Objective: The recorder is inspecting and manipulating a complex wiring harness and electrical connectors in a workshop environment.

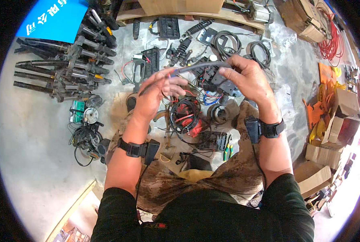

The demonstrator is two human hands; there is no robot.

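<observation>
A thick grey cable [202, 65] arches between my two hands above the parts on the floor. My right hand [250, 76] pinches its right end between thumb and fingers. At the other end, my left hand [158, 88] is loosely closed on the cable near the thumb and index finger, while its other fingers are partly extended and slightly blurred. Beneath my hands lie a black part with wires [214, 80], a coil of black cable [184, 117] over something red, and a round dark metal ring [218, 113].
Green-handled pliers [228, 149] lie near my right knee, by a black housing [212, 141]. Shock absorbers [198, 27] and coiled hoses [226, 43] sit farther off. Fork tubes [67, 74] are piled left, with tangled wiring [87, 139] below. Cardboard boxes [343, 117] line the right.
</observation>
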